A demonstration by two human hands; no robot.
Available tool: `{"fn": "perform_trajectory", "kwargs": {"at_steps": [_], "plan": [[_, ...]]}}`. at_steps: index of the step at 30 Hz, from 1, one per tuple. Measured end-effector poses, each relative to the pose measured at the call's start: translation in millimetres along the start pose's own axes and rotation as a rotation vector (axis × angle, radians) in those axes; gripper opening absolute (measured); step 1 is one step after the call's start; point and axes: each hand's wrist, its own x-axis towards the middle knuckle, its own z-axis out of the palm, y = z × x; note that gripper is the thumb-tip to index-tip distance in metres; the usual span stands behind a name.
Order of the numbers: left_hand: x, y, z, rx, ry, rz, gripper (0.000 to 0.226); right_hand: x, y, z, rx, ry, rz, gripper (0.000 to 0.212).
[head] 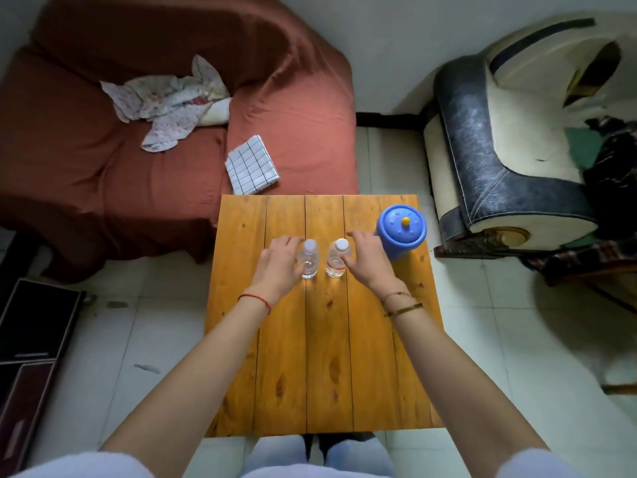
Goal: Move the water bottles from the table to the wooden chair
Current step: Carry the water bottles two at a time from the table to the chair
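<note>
Left hand (281,260) and right hand (367,257) were seemingly just touching the two water bottles (309,258) – neither grip yet closed – best wrapped mid-body, lifted straight

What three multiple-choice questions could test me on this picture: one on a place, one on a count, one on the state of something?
1. Where does the blue plastic jug with the yellow knob stand?
A. on the far right part of the wooden plank table
B. on the red sofa
C. on the tiled floor

2. How many clear plastic water bottles are on the table?
A. one
B. two
C. four

3. How do the bottles stand?
A. on their sides
B. uncapped
C. upright, capped

Answers:
1 A, the jug sits by the table's right edge.
2 B, the left bottle and right bottle stand between the left hand and right hand.
3 C, both caps point upward.
</note>
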Motion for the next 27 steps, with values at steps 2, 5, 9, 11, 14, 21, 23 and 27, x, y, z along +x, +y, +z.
{"fn": "perform_trajectory", "kwargs": {"at_steps": [2, 5, 9, 11, 14, 21, 23, 27], "plan": [[18, -3, 13, 0.017, -0.023, -0.009, 0.054, 14, 5, 8, -0.017, -0.032, 0.006, 0.046], [39, -7, 29, 0.045, -0.067, -0.025, 0.055, 31, 12, 23, -0.022, -0.082, 0.011, 0.045], [58, -8, 45, 0.056, -0.107, -0.034, 0.053, 42, 19, 42, -0.03, -0.13, 0.012, 0.038], [62, -7, 50, 0.043, -0.12, -0.041, 0.052, 45, 20, 48, -0.008, -0.118, 0.017, 0.035], [67, -6, 57, 0.01, -0.138, -0.066, 0.052, 50, 21, 53, 0.009, -0.114, 0.015, 0.033], [68, -2, 64, -0.073, -0.109, -0.124, 0.037, 59, 22, 55, 0.034, -0.13, 0.038, 0.028], [65, -1, 65, -0.084, -0.082, -0.14, 0.032, 57, 23, 55, 0.056, -0.124, 0.047, 0.026], [48, 0, 64, -0.112, -0.036, -0.155, 0.028, 42, 27, 53, 0.098, -0.091, 0.06, 0.025]]}}
